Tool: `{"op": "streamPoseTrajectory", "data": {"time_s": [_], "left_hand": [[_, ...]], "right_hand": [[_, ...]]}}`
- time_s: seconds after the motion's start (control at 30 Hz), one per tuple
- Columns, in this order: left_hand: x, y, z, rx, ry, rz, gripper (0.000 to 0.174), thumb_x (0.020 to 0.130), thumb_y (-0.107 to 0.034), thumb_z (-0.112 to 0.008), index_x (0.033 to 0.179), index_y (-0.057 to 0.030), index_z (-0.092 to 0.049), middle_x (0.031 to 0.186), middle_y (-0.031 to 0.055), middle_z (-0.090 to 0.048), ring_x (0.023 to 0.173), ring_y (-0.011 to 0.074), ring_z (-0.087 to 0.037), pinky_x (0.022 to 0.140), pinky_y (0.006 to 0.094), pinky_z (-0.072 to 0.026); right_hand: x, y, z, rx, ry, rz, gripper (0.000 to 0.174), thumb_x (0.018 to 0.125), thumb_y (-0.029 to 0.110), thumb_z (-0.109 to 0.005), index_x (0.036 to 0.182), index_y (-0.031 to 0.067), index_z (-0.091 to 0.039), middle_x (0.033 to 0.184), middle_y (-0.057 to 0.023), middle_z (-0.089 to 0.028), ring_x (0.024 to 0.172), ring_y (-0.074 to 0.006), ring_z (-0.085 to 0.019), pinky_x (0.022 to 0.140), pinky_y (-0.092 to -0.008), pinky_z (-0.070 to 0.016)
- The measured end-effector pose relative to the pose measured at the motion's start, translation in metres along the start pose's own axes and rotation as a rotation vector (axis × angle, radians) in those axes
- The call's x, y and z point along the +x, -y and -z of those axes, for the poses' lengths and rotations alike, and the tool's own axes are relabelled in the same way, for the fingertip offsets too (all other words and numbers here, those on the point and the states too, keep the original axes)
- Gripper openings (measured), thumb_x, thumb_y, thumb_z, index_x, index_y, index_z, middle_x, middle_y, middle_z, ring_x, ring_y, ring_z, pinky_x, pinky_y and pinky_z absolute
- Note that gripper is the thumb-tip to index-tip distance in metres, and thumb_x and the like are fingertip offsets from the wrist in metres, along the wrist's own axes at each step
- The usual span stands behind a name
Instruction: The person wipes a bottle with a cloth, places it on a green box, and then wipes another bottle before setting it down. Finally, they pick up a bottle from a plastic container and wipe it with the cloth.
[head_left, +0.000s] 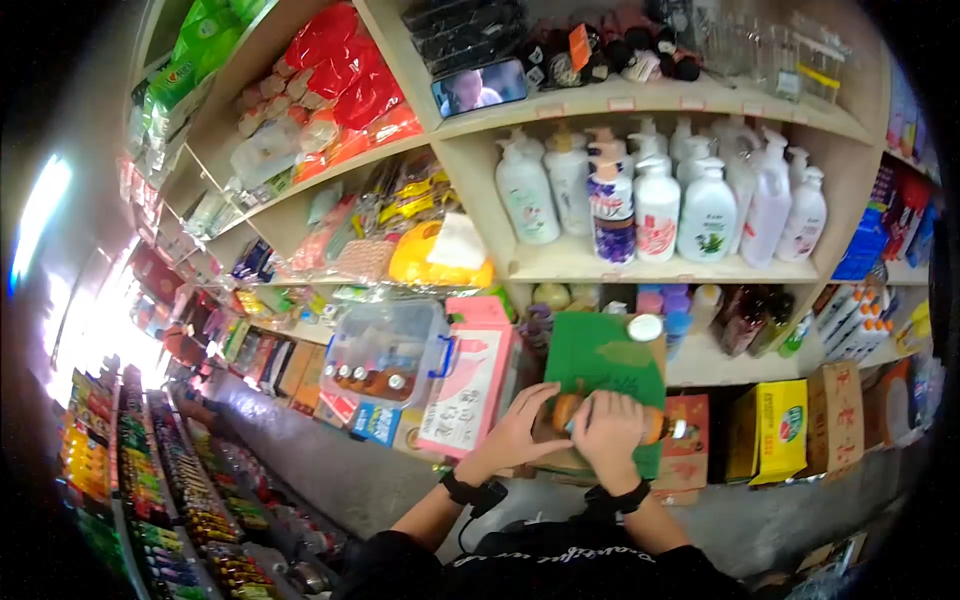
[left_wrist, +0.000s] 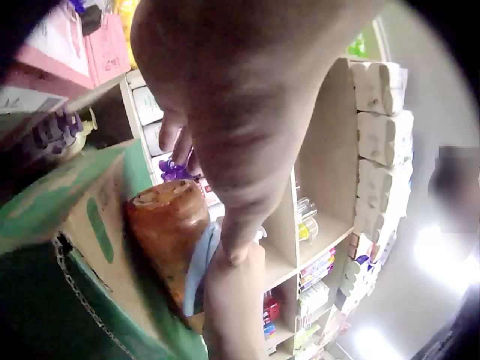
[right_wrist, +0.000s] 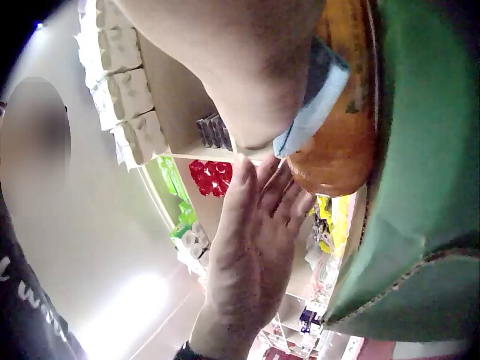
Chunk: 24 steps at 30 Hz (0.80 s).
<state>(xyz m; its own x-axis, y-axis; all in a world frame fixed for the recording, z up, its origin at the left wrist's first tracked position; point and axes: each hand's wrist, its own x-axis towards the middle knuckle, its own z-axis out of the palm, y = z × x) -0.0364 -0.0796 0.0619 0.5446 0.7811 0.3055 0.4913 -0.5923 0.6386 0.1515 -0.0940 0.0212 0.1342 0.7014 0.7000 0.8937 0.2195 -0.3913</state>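
An amber bottle (head_left: 655, 425) with a white cap (head_left: 680, 429) lies on its side on top of a green cardboard box (head_left: 580, 345). My right hand (head_left: 610, 435) curls over the bottle and holds a blue-grey cloth (right_wrist: 313, 112) against its side. The cloth also shows beside the bottle (left_wrist: 161, 236) in the left wrist view. My left hand (head_left: 515, 430) is at the bottle's base end, thumb and fingers spread. In the right wrist view the left hand (right_wrist: 255, 247) has its fingers extended, their tips close to the rounded base.
A round white lid (head_left: 645, 327) is at the box's far edge. On the left stand a pink carton (head_left: 465, 385) and a clear plastic bin (head_left: 385, 335) holding brown bottles. White pump bottles (head_left: 708, 215) line the shelf ahead. A yellow box (head_left: 780, 430) stands to the right.
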Motion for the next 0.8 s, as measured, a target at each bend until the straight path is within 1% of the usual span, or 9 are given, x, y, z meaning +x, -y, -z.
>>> {"op": "streamPoseTrajectory", "data": {"time_s": [0.03,0.1,0.17,0.2,0.3,0.43,0.6,0.7,0.8], "left_hand": [[0.015,0.007,-0.015,-0.090,0.094,0.004,0.085,0.081,-0.031,-0.090,0.148,-0.0017,-0.049,0.146,0.0201,-0.054,0.136,0.0378,-0.053,0.115,0.0452,-0.0440],[0.021,0.010,-0.017,-0.150,0.154,-0.017,0.089,0.076,-0.033,-0.094,0.148,-0.0014,-0.050,0.146,0.0196,-0.055,0.135,0.0372,-0.055,0.114,0.0447,-0.0449],[0.025,0.028,-0.025,-0.141,0.225,-0.072,0.090,0.078,-0.031,-0.093,0.150,-0.0009,-0.049,0.149,0.0191,-0.053,0.137,0.0356,-0.053,0.116,0.0444,-0.0440],[0.026,0.035,-0.030,-0.164,0.229,-0.058,0.088,0.077,-0.029,-0.093,0.148,-0.0009,-0.050,0.147,0.0192,-0.055,0.136,0.0361,-0.055,0.115,0.0446,-0.0448],[0.030,0.050,-0.043,-0.166,0.168,-0.140,0.084,0.072,-0.021,-0.093,0.144,-0.0029,-0.055,0.142,0.0187,-0.060,0.131,0.0371,-0.058,0.113,0.0458,-0.0464],[0.041,0.059,-0.045,-0.188,0.186,-0.161,0.083,0.068,-0.020,-0.094,0.141,-0.0040,-0.057,0.138,0.0184,-0.062,0.128,0.0382,-0.060,0.111,0.0469,-0.0476],[0.049,0.062,-0.047,-0.193,0.199,-0.190,0.080,0.068,-0.028,-0.093,0.138,-0.0080,-0.059,0.129,0.0161,-0.066,0.121,0.0371,-0.063,0.105,0.0474,-0.0508],[0.046,0.065,-0.051,-0.195,0.177,-0.185,0.078,0.069,-0.033,-0.092,0.137,-0.0099,-0.060,0.129,0.0148,-0.067,0.120,0.0357,-0.064,0.103,0.0467,-0.0518],[0.046,0.065,-0.054,-0.208,0.152,-0.178,0.076,0.071,-0.036,-0.092,0.136,-0.0109,-0.060,0.129,0.0137,-0.067,0.119,0.0355,-0.065,0.102,0.0468,-0.0524]], "right_hand": [[0.000,-0.010,-0.001,0.011,-0.028,0.026,0.015,0.087,0.019,-0.066,0.080,0.0060,-0.062,0.075,-0.0125,-0.062,0.072,-0.0319,-0.061,0.070,-0.0446,-0.0473],[0.002,-0.011,0.005,0.003,-0.008,0.038,0.016,0.087,0.020,-0.067,0.081,0.0050,-0.064,0.076,-0.0127,-0.063,0.073,-0.0320,-0.062,0.072,-0.0448,-0.0483],[0.003,-0.012,0.009,-0.010,-0.016,0.042,0.016,0.087,0.019,-0.066,0.081,0.0049,-0.064,0.075,-0.0125,-0.064,0.072,-0.0320,-0.062,0.071,-0.0451,-0.0490],[0.000,-0.013,0.007,0.004,-0.035,0.041,0.016,0.087,0.019,-0.066,0.080,0.0052,-0.064,0.075,-0.0124,-0.065,0.071,-0.0320,-0.062,0.071,-0.0450,-0.0492],[0.002,-0.012,0.006,0.000,-0.050,0.041,0.016,0.087,0.019,-0.065,0.079,0.0058,-0.063,0.074,-0.0122,-0.065,0.069,-0.0318,-0.062,0.069,-0.0448,-0.0496],[0.006,-0.009,0.005,-0.064,-0.005,0.019,0.013,0.085,0.018,-0.065,0.079,0.0068,-0.063,0.074,-0.0120,-0.066,0.070,-0.0328,-0.063,0.068,-0.0453,-0.0482],[0.009,-0.006,0.003,-0.123,0.016,-0.036,0.011,0.083,0.018,-0.065,0.078,0.0085,-0.064,0.073,-0.0113,-0.066,0.071,-0.0340,-0.064,0.068,-0.0468,-0.0473],[0.011,0.000,0.005,-0.164,0.011,-0.044,0.010,0.083,0.017,-0.065,0.077,0.0089,-0.064,0.073,-0.0110,-0.068,0.070,-0.0342,-0.064,0.068,-0.0471,-0.0472],[0.011,-0.003,-0.001,-0.174,-0.007,-0.030,0.014,0.085,0.016,-0.063,0.076,0.0057,-0.066,0.071,-0.0133,-0.067,0.067,-0.0334,-0.063,0.065,-0.0454,-0.0479]]}}
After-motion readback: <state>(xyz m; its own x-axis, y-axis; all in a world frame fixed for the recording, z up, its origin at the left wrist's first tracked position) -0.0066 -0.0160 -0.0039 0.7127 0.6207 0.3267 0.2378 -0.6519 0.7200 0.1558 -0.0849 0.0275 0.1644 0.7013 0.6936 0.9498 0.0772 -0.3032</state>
